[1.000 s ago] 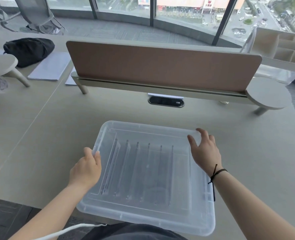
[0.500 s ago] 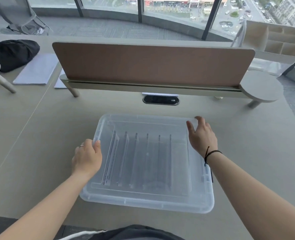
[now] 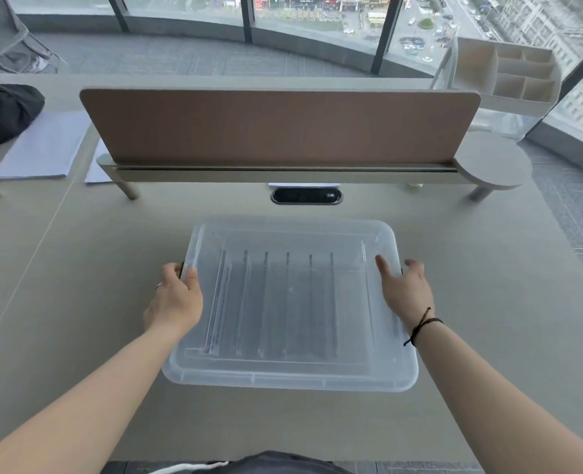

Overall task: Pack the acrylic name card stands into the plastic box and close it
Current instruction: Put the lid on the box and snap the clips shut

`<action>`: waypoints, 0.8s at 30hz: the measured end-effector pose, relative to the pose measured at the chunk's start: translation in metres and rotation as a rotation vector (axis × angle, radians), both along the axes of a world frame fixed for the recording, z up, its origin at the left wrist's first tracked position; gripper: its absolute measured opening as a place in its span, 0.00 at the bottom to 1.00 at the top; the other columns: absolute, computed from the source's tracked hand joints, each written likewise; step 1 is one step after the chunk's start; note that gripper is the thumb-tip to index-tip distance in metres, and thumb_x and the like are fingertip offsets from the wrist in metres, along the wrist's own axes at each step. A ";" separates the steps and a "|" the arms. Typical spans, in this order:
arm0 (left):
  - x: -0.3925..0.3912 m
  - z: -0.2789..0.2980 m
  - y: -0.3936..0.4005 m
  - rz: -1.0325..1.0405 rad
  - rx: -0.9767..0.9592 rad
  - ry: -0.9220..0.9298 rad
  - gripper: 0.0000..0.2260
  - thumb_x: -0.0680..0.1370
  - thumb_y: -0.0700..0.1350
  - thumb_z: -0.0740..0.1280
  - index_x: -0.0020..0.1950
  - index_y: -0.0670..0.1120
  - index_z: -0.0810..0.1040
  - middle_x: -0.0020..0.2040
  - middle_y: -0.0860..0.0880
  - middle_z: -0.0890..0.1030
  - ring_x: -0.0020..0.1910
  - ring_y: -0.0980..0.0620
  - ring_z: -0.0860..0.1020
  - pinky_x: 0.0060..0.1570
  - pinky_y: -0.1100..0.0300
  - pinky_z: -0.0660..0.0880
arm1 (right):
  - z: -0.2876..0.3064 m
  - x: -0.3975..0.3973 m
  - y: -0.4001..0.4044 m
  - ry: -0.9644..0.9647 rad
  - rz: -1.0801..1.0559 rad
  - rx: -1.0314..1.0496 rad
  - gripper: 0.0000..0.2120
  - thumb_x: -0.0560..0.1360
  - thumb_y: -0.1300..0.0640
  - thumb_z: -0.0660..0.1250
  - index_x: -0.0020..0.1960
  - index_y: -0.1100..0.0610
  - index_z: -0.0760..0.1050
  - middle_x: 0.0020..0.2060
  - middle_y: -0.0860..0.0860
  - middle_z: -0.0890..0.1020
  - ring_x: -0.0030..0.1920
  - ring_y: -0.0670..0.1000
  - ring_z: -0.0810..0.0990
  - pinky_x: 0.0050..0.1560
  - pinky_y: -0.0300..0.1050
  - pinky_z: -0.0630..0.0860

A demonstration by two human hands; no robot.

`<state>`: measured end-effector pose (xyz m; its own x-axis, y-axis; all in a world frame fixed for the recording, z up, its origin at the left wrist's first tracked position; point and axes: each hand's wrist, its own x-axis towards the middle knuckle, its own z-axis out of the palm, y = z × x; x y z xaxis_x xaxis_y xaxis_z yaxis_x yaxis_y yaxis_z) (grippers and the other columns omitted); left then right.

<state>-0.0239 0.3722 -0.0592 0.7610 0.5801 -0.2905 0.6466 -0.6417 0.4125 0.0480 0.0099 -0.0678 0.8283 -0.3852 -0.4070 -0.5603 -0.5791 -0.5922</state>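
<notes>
Between left hand and right hand sits the lidded plastic box

A: How many stands are showing in the plastic box?
B: Seven acrylic name card stands are standing inside it. One lid is sitting on it.
A: Hands?
B: Two, left hand and right hand, flanking the box.

Both arms are bare all the way up, no sleeves showing at all. Left hand has a thin silver ring on one finger. Right hand has a dark braided cord bracelet at the wrist, with a loose tail hanging off it. Down at the bottom edge there's dark grey clothing with a white drawstring cord.
</notes>
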 end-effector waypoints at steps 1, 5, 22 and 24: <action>0.000 0.000 0.000 -0.003 -0.004 -0.004 0.23 0.82 0.61 0.47 0.71 0.48 0.60 0.65 0.39 0.75 0.62 0.36 0.73 0.56 0.43 0.67 | 0.001 -0.002 0.001 0.005 0.011 -0.023 0.39 0.72 0.29 0.56 0.72 0.55 0.58 0.64 0.55 0.75 0.62 0.59 0.75 0.53 0.53 0.72; -0.001 0.000 0.000 0.003 0.026 -0.016 0.27 0.82 0.61 0.48 0.75 0.46 0.57 0.66 0.37 0.72 0.63 0.35 0.72 0.59 0.41 0.67 | 0.005 -0.003 0.004 0.010 0.068 -0.159 0.36 0.73 0.28 0.52 0.69 0.54 0.62 0.60 0.56 0.77 0.56 0.61 0.77 0.51 0.54 0.74; -0.006 0.001 0.003 -0.046 0.132 -0.073 0.20 0.82 0.57 0.52 0.56 0.42 0.71 0.51 0.40 0.80 0.49 0.36 0.77 0.45 0.47 0.71 | 0.011 -0.017 0.001 -0.024 0.007 -0.031 0.20 0.76 0.39 0.60 0.45 0.58 0.71 0.41 0.53 0.78 0.39 0.53 0.76 0.37 0.47 0.70; -0.005 0.002 0.001 -0.032 0.120 -0.082 0.19 0.83 0.56 0.53 0.57 0.41 0.71 0.52 0.38 0.79 0.50 0.35 0.77 0.44 0.48 0.69 | 0.012 -0.015 0.004 -0.013 -0.012 -0.046 0.20 0.77 0.40 0.60 0.47 0.58 0.71 0.41 0.53 0.78 0.41 0.57 0.77 0.40 0.48 0.71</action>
